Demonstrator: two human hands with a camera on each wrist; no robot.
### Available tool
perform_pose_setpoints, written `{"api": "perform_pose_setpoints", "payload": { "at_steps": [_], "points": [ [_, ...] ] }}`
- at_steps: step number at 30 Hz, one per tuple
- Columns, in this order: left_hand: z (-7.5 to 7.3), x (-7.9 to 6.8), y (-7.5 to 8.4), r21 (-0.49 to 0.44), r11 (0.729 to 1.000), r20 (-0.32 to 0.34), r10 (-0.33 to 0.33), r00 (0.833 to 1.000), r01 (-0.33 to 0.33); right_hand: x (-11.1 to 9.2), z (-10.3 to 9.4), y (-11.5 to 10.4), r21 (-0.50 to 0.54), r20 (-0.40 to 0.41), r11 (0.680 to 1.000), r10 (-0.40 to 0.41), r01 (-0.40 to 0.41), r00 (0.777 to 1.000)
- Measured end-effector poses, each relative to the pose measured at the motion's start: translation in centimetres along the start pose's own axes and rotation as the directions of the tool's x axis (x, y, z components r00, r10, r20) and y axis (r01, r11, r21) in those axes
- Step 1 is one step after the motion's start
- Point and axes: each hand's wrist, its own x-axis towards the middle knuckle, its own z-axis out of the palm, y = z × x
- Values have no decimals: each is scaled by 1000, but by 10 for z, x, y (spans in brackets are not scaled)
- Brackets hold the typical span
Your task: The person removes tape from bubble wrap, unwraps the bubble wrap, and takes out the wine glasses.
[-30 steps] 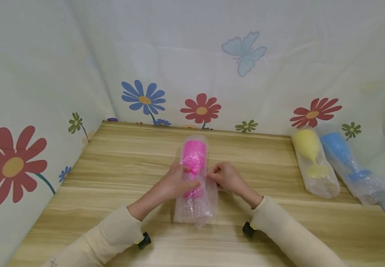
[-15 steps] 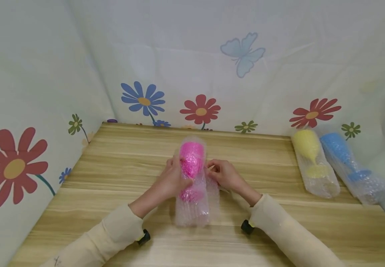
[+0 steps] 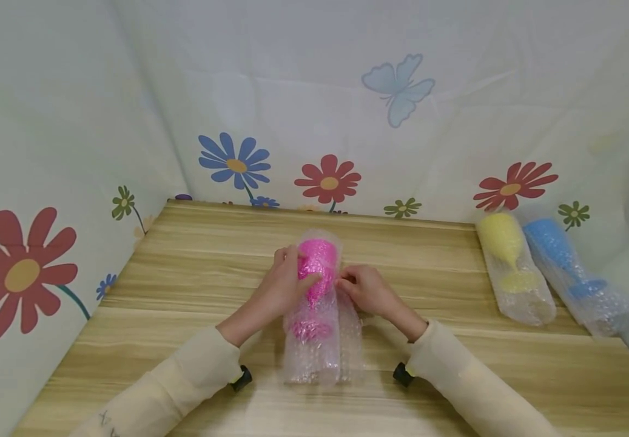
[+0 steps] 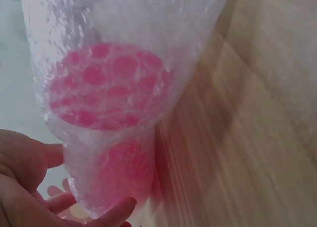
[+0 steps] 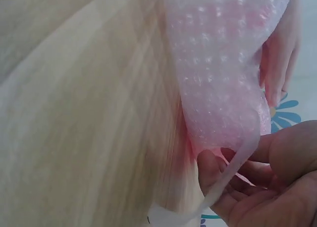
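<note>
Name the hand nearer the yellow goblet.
Right: the right hand is left of the yellow goblet, apart from it; the left hand is farther left, at the pink goblet.

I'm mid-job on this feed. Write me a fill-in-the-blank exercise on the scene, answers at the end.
1. The cup held in the left hand is ____.
2. The right hand pinches an edge of ____ wrap.
3. Just right of the yellow cup lies a ____ one.
4. Printed high on the backdrop is a pale ____.

Missing words: pink; bubble; blue; butterfly.
</note>
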Motion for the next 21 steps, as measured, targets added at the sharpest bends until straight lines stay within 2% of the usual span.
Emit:
{"api": "perform_pose_setpoints", "payload": {
  "at_steps": [6,9,16,21],
  "points": [
    [1,12,-2,-80,996,-2,-28,1000,28,4,3,0,99,-115,995,42,-31,993],
    [0,16,-2,-101,994,12,-47,999,48,6,1,0,117,-100,993,36,-25,994],
    [-4,18,-2,-120,991,40,-59,997,64,4,2,7,200,-55,978,-44,54,998],
    [-3,15,0,-107,993,34,-49,998,53,1,-3,0,235,-58,972,-10,24,998]
  ]
}}
